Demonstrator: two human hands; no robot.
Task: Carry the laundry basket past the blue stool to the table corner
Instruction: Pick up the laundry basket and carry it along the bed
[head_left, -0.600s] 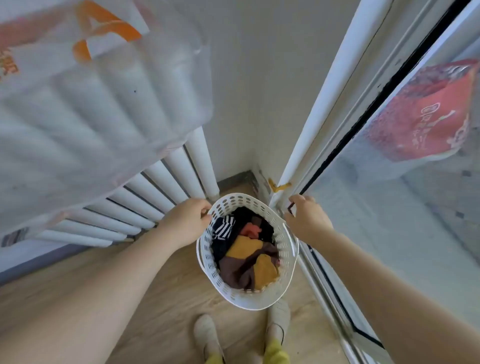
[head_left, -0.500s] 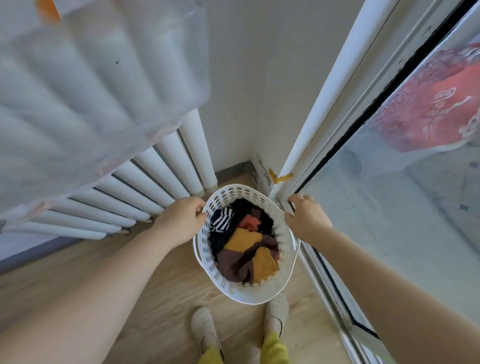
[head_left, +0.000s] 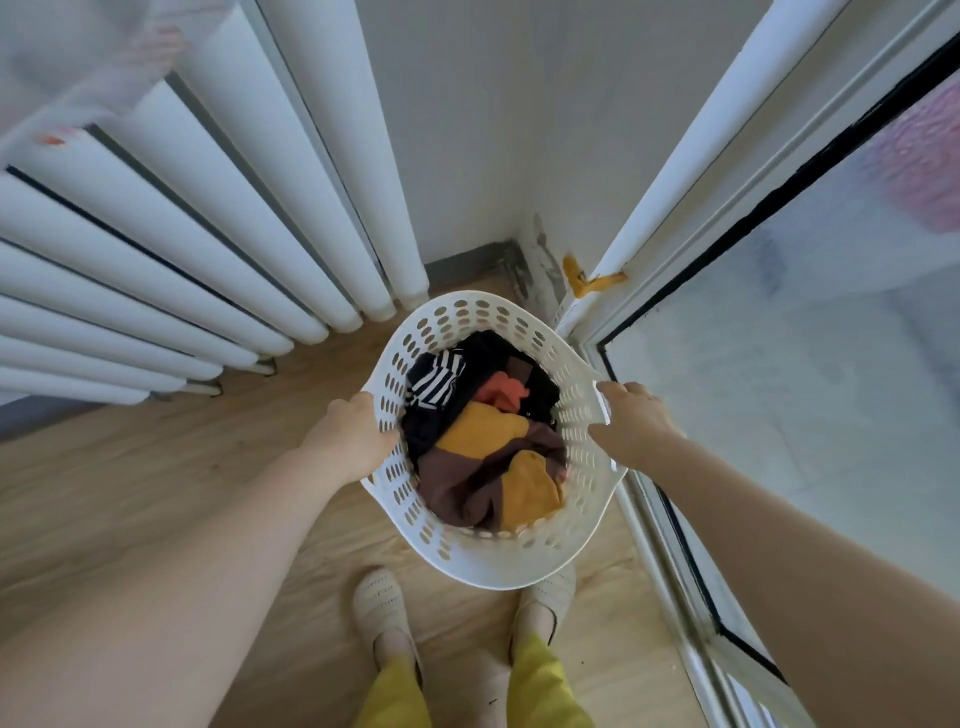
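Observation:
A white perforated laundry basket (head_left: 470, 322) is in a room corner, over the wooden floor just ahead of my feet. It holds crumpled clothes (head_left: 488, 441) in dark brown, mustard, orange and black-and-white stripes. My left hand (head_left: 353, 434) is closed on the basket's left rim. My right hand (head_left: 631, 421) grips the right rim, thumb inside. Neither the blue stool nor the table is in view.
A white column radiator (head_left: 208, 234) fills the left wall, close to the basket. A white-framed glass door (head_left: 779, 364) runs along the right. Grey walls meet in the corner (head_left: 519, 244) behind the basket. My feet in beige shoes (head_left: 379, 608) stand on the wooden floor (head_left: 130, 483).
The view has tilted down and drawn closer to the basket, which now looks larger. Both hands have stayed on its rim. The plastic bags at the top have mostly left the view.

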